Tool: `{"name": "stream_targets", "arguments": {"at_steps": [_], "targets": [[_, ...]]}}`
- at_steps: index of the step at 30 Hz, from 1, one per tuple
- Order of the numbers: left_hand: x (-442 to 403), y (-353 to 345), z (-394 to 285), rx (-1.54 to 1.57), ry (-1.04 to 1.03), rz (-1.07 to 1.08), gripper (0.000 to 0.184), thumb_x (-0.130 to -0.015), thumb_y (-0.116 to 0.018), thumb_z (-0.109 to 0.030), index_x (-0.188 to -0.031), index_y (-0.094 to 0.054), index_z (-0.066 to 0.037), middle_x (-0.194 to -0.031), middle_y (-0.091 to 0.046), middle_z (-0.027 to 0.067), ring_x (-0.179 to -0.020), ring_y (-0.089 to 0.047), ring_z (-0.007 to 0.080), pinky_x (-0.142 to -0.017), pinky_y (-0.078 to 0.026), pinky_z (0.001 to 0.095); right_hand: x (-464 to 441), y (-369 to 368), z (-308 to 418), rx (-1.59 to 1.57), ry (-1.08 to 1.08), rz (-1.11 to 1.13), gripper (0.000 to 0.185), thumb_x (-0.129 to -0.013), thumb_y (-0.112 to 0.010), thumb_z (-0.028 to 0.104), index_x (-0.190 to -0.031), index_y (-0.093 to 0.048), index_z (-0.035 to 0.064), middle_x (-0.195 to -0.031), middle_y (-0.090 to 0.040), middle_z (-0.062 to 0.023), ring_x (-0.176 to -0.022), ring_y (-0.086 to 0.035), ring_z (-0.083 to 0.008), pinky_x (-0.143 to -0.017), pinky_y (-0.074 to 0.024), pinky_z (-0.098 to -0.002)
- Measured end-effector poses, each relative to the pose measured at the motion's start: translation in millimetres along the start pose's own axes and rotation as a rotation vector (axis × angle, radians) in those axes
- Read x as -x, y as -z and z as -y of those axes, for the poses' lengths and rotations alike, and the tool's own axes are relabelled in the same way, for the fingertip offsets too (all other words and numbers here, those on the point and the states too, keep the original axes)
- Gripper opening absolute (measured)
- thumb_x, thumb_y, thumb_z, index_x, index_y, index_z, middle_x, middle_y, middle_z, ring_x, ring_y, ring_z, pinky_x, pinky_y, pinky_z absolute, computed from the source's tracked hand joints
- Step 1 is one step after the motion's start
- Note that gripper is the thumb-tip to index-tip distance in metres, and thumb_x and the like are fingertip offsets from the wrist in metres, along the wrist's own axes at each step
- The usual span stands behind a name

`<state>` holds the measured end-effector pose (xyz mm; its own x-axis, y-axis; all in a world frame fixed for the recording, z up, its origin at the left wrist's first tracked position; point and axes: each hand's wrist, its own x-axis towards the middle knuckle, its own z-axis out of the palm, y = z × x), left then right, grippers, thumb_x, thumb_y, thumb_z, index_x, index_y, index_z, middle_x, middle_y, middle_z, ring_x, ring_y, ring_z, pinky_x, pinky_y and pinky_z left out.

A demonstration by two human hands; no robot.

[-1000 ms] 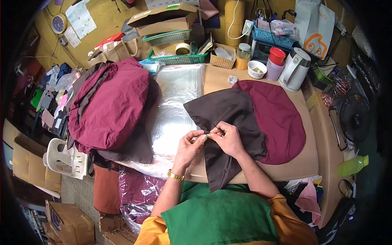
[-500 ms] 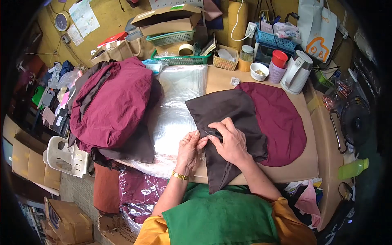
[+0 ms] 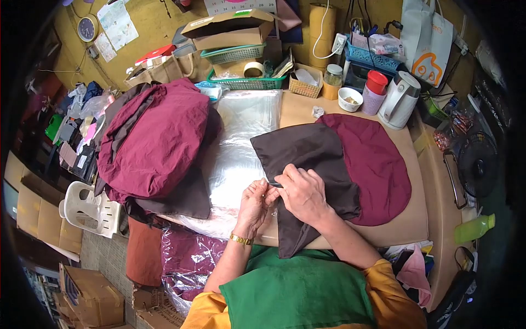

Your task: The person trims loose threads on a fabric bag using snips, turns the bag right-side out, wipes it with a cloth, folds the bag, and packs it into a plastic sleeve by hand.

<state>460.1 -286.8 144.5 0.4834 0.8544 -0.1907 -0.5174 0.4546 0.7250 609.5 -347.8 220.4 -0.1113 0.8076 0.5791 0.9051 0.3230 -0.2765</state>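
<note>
A dark brown cloth piece, joined to a maroon rounded piece, lies on the table in front of me. My left hand pinches the left edge of the brown cloth between thumb and fingers. Close against those fingertips, my right hand is curled over the cloth, closed around a small dark tool. Only a short part of the tool shows at the fingertips; its kind is hidden by the hand. The lower corner of the brown cloth hangs past the table's front edge.
A pile of maroon and brown cloth lies at left, beside a stack of clear plastic bags. Along the back stand green baskets, a jar, a white bowl, a red-lidded cup and an electric kettle.
My right hand has shifted slightly left and down, its fingers curling in more. My left hand keeps its pinch on the cloth edge. The view has tilted slightly.
</note>
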Motion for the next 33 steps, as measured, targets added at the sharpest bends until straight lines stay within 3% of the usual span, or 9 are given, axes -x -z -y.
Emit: {"name": "stream_targets", "arguments": {"at_steps": [8, 11, 14, 17, 19, 25, 27, 29, 33], "targets": [[4.2, -8.6, -1.7, -0.137, -0.082, 0.014, 0.019, -0.099, -0.057, -0.025, -0.089, -0.055, -0.01, -0.08, -0.055, -0.0004, -0.078, -0.06, 0.0121, -0.077, -0.054, 0.0288, -2.8, -9.7, 1.1, 0.086, -0.006, 0.104, 0.016, -0.074, -0.069, 0.01, -0.088, -0.066, 0.0059, -0.086, -0.055, -0.0066, -0.077, -0.06, -0.0237, -0.066, -0.0446, -0.0376], [6.2, -2.6, -0.2, -0.101, -0.11, 0.061, 0.02, -0.1, -0.055, -0.028, -0.099, -0.054, -0.008, -0.084, -0.056, 0.0004, -0.079, -0.059, 0.0114, -0.075, -0.052, 0.0266, -1.0, -13.5, -4.7, -0.208, -0.195, 0.098, 0.019, -0.078, -0.071, 0.016, -0.089, -0.063, 0.0029, -0.093, -0.059, -0.0113, -0.082, -0.064, -0.0272, -0.072, -0.0496, -0.0386], [9.8, -2.4, 9.7, -0.525, 0.059, 0.014, 0.043, -0.099, -0.056, -0.036, -0.121, -0.045, -0.002, -0.084, -0.054, 0.0016, -0.076, -0.053, 0.008, -0.066, -0.046, 0.023, 8.4, -41.9, -34.4, -0.434, -0.482, 0.044, 0.038, -0.085, -0.07, 0.027, -0.111, -0.06, 0.0007, -0.11, -0.066, -0.0188, -0.099, -0.065, -0.0346, -0.084, -0.0514, -0.0407], [25.6, -6.9, 15.8, -1.195, 0.15, 0.251, 0.036, -0.096, -0.062, -0.032, -0.105, -0.057, 0.003, -0.084, -0.058, 0.0031, -0.074, -0.049, 0.0081, -0.066, -0.044, 0.0248, 10.8, -79.6, -76.5, -0.367, -0.617, 0.109, 0.028, -0.094, -0.058, 0.026, -0.105, -0.06, 0.0004, -0.102, -0.065, -0.0247, -0.096, -0.062, -0.0416, -0.081, -0.0487, -0.0468], [26.8, -1.7, 25.2, -1.06, 0.209, 0.373, 0.029, -0.096, -0.063, -0.026, -0.095, -0.06, 0.003, -0.082, -0.058, 0.0019, -0.074, -0.05, 0.0097, -0.07, -0.046, 0.0265, 2.5, -103.0, -110.8, -0.303, -0.524, -0.004, 0.024, -0.097, -0.051, 0.023, -0.1, -0.062, 0.0025, -0.099, -0.064, -0.0249, -0.093, -0.06, -0.0439, -0.08, -0.0467, -0.0494], [25.5, -3.9, 33.8, -0.722, -0.176, 0.004, 0.02, -0.095, -0.062, -0.02, -0.098, -0.058, -0.001, -0.077, -0.056, -0.0001, -0.07, -0.051, 0.0083, -0.069, -0.047, 0.025, -34.5, -68.7, -109.2, -0.62, -0.398, 0.022, 0.024, -0.095, -0.054, 0.023, -0.097, -0.068, 0.0027, -0.094, -0.067, -0.0157, -0.09, -0.065, -0.026, -0.082, -0.0481, -0.0364], [29.9, -16.0, 30.3, -0.618, -0.056, -0.05, 0.023, -0.094, -0.063, -0.017, -0.106, -0.058, 0.002, -0.087, -0.063, 0.0052, -0.077, -0.056, 0.011, -0.076, -0.048, 0.0267, -29.5, -40.4, -74.2, -0.724, -0.419, 0.153, 0.024, -0.097, -0.057, 0.021, -0.096, -0.067, -0.0005, -0.09, -0.07, -0.0083, -0.089, -0.064, -0.0137, -0.081, -0.0484, -0.0302], [32.7, -22.1, 25.1, -1.131, -0.322, 0.042, 0.03, -0.091, -0.065, -0.014, -0.112, -0.057, 0.007, -0.095, -0.068, 0.0109, -0.081, -0.059, 0.0121, -0.077, -0.049, 0.0286, -11.8, -38.7, -62.6, -0.848, -0.282, 0.279, 0.022, -0.095, -0.06, 0.019, -0.103, -0.067, -0.0005, -0.087, -0.07, -0.0079, -0.085, -0.06, -0.0087, -0.079, -0.0481, -0.027], [34.4, -20.8, 12.5, -1.11, -0.273, 0.022, 0.02, -0.088, -0.067, -0.011, -0.094, -0.065, 0.009, -0.08, -0.07, 0.0111, -0.076, -0.061, 0.0124, -0.072, -0.051, 0.0301, 12.1, -20.2, -60.7, -0.671, -0.25, 0.462, 0.02, -0.093, -0.063, 0.017, -0.094, -0.065, -0.0028, -0.076, -0.065, -0.0089, -0.073, -0.055, -0.0086, -0.069, -0.0467, -0.0287]]}}
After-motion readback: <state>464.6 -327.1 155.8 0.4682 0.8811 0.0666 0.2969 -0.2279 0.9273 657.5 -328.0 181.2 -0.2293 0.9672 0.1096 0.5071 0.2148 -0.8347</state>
